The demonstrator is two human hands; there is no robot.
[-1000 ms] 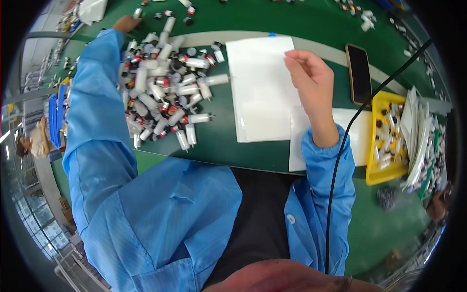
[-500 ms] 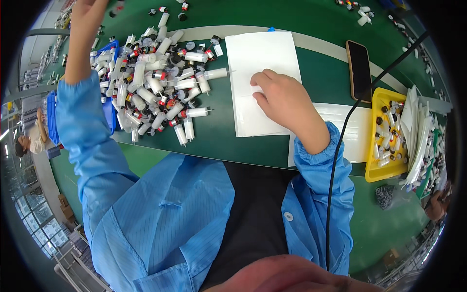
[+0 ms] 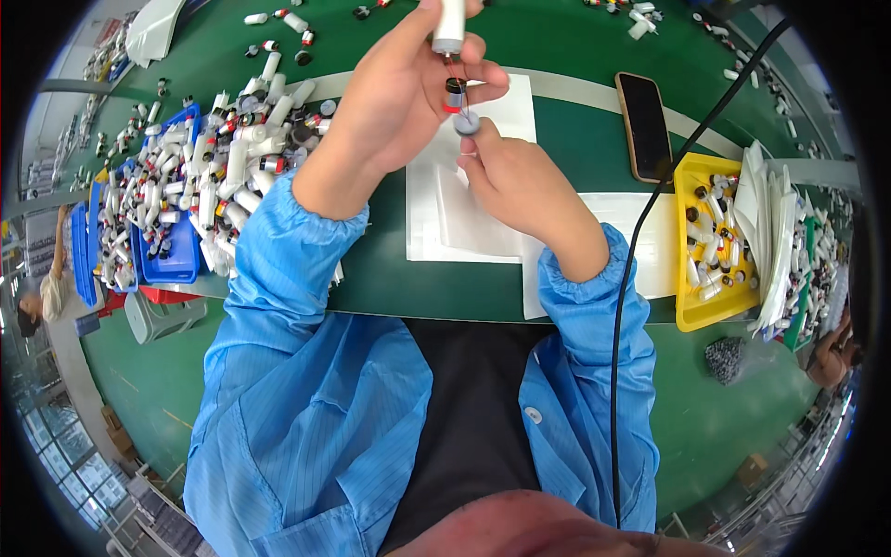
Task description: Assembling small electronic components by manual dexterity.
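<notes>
Above the white paper, my left hand point(image 3: 390, 107) is closed on a white cylinder point(image 3: 449, 26) with a grey end. Thin reddish wires run down from it to a small black-and-red ringed piece point(image 3: 454, 97) and a round grey cap point(image 3: 466, 123). The fingertips of my right hand point(image 3: 531, 186) are pinched at that grey cap. White paper point(image 3: 425, 218) lies beneath my hands on the green table, with a folded or loose sheet over part of it. A heap of similar white cylinders point(image 3: 237, 162) is beside my left forearm.
Blue trays point(image 3: 171, 265) hold more cylinders at the left. On the right are a phone point(image 3: 644, 125), a yellow tray point(image 3: 689, 278) of small parts and a stack of white sheets point(image 3: 763, 200). A black cable point(image 3: 624, 371) crosses in front of my right side.
My left hand has come from the far left to the middle and now holds a white cylinder. My right hand has risen from the paper to the grey cap. The view has shifted slightly.
</notes>
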